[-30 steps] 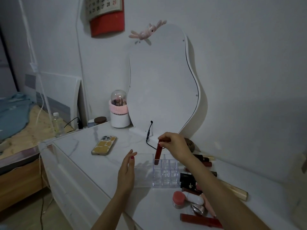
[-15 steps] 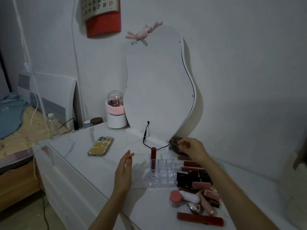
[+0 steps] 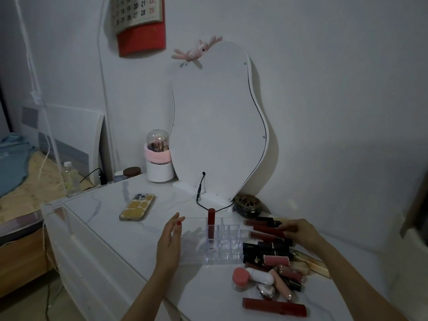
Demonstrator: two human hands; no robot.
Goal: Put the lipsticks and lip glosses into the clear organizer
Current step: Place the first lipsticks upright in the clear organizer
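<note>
Left hand (image 3: pixel 170 242) flat, fingers straight against clear organizer (image 3: pixel 222 251) | one red lipstick (image 3: pixel 211 224) upright in its back-left cell | right hand (image 3: pixel 298 231) fingers curled onto dark red tubes (image 3: pixel 266 230) beside it; grip unclear

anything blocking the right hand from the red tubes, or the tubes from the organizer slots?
Nothing visible. The right hand already touches the red tubes. The clear organizer sits beside them; only one red lipstick occupies a slot.
</note>
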